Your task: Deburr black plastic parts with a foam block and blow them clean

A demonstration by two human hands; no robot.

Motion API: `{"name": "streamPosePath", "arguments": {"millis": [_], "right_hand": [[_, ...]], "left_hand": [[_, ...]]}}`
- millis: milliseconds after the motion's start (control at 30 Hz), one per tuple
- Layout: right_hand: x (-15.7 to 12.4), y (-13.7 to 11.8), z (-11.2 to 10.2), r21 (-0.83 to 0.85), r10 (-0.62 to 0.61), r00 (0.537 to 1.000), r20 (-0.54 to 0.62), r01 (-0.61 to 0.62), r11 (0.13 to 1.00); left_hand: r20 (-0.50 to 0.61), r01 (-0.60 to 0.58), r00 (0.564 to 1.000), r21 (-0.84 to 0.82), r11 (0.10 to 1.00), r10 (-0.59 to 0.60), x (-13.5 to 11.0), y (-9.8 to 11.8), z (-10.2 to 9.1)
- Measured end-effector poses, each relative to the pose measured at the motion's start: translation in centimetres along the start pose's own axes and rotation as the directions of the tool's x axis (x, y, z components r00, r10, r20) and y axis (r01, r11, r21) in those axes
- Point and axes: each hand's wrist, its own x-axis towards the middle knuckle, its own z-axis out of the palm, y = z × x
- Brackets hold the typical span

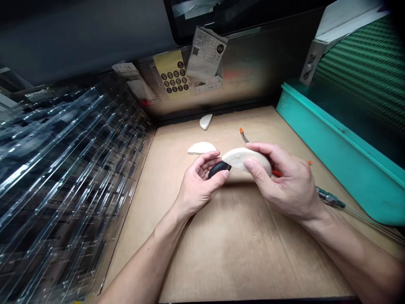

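Above the middle of the cardboard-covered surface, my left hand (202, 181) grips a small rounded black part (219, 169) between thumb and fingers. A pale half-round pad (237, 158), felt-like in look, is pinched in my right hand (280, 181), thumb on its near face. The pad's left end comes right up to the black part; I cannot tell whether they touch. Just behind my left fingers lies a second half-round pad (201, 147), and farther back a third one (206, 121). An orange-tipped tool (243, 134) is partly hidden behind my right hand.
Stacked clear plastic trays (69, 169) fill the left side. On the right stands a turquoise bin (341, 147), with a green ribbed surface (367, 63) above it. A metal fitting on a hose (330, 197) lies by my right wrist. Labels and a yellow sticker sheet (172, 74) hang on the back panel.
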Motion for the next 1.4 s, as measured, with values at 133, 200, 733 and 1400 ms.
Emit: {"name": "streamPosePath", "arguments": {"millis": [133,200,733,1400], "right_hand": [[0.3,-0.1,-0.4,-0.001,0.045,0.998,0.042,-0.045,0.999],[0.4,-0.2,-0.6,0.000,0.060,0.997,0.045,-0.060,0.998],[0.4,0.4,-0.5,-0.105,0.024,1.000,-0.007,-0.025,0.994],[-0.5,-0.1,0.1,0.002,-0.106,0.943,0.315,0.111,0.994]], "left_hand": [[-0.009,0.040,0.999,-0.010,0.999,-0.040,-0.3,0.5,0.1],[0.007,0.096,0.995,-0.077,0.992,-0.095,-0.4,0.6,0.0],[0.068,0.241,0.970,-0.366,0.899,-0.233,-0.4,0.9,1.1],[-0.039,0.269,0.954,-0.337,0.902,-0.299,0.2,-0.7,1.2]]}}
